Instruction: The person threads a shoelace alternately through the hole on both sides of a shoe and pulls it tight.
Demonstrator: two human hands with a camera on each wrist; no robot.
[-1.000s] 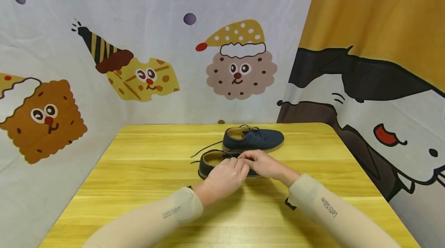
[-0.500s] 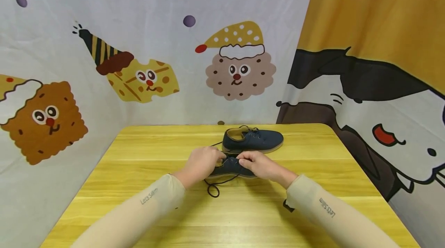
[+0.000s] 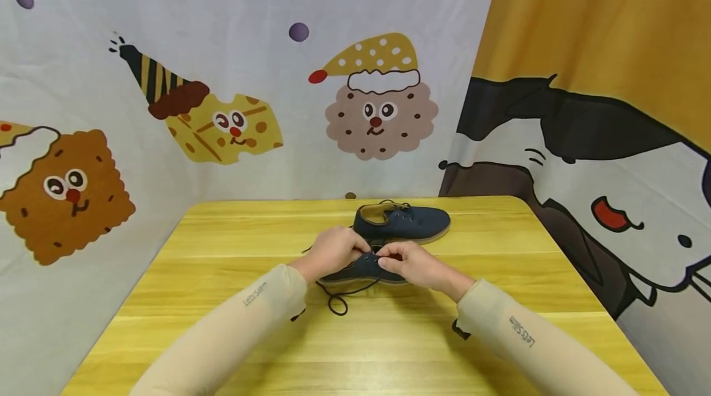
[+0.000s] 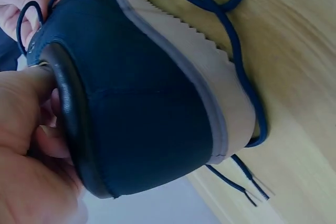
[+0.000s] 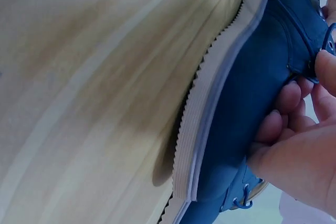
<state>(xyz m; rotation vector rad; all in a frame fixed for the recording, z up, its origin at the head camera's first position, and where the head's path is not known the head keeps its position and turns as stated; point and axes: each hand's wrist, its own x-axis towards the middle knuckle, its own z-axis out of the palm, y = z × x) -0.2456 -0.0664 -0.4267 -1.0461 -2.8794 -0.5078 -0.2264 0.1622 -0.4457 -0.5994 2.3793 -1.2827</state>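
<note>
A dark blue lace-up shoe (image 3: 358,271) with a pale sole lies on the table, toe to the right. My left hand (image 3: 332,252) reaches over its opening; in the left wrist view the fingers curl inside the collar and grip the shoe near the eyelets. From the toe side, my right hand (image 3: 418,264) pinches the dark blue shoelace (image 5: 287,14) by the eyelet flap, its other fingers curled against the upper. Part of the lace hangs down the near side and makes a small loop on the wood. The tongue is mostly hidden behind the fingers.
A second blue shoe (image 3: 428,223), its lace threaded, stands just behind the first, also toe right. Lace tips (image 4: 257,188) lie beside the heel. The wooden table (image 3: 222,229) ends at a cartoon-printed curtain (image 3: 250,13).
My left hand first drew away leftward from the right hand, then came back to the eyelets. The lace loop now lies in front of the shoe. The right hand stays almost in place.
</note>
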